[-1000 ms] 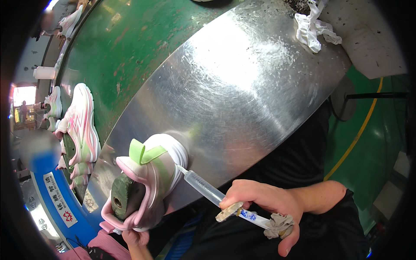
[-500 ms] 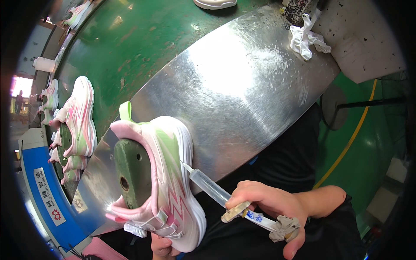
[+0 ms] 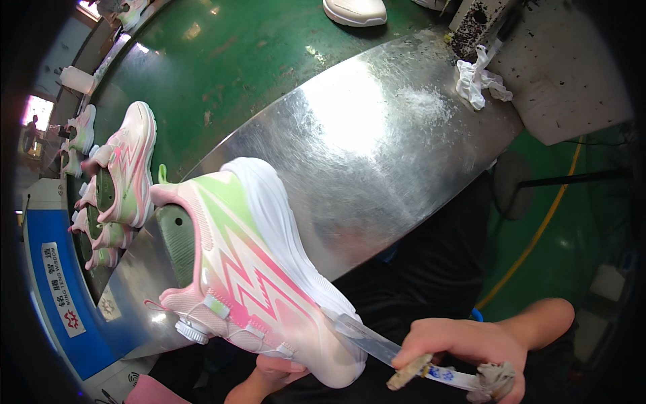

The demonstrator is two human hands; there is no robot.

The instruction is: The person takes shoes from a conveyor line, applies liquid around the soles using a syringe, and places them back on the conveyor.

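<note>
A pink, white and light-green sneaker (image 3: 232, 256) with a green last (image 3: 176, 249) inside leans on its side over the metal plate's near left end, toe toward me. Under its forefoot is my left hand (image 3: 276, 374), gripping it with fingers mostly hidden. My right hand (image 3: 464, 340) is closed around a clear plastic syringe (image 3: 369, 341), the thumb end of which is wrapped in grey material. A lump of beige material covers the syringe's finger flange. The syringe's front end meets the seam between upper and white sole near the toe; its needle cannot be made out.
Beneath the work lies a shiny metal plate (image 3: 323, 195), beside a green surface (image 3: 222, 81). Several similar sneakers (image 3: 128, 165) stand at the left above a blue panel (image 3: 64, 296). A crumpled white cloth (image 3: 479, 79) lies far right; a white shoe (image 3: 355, 10) sits at the far edge.
The sneaker has rolled so more of its outer side and sole faces up. The syringe has gone from near the heel to the toe, my right hand shifting right and nearer me.
</note>
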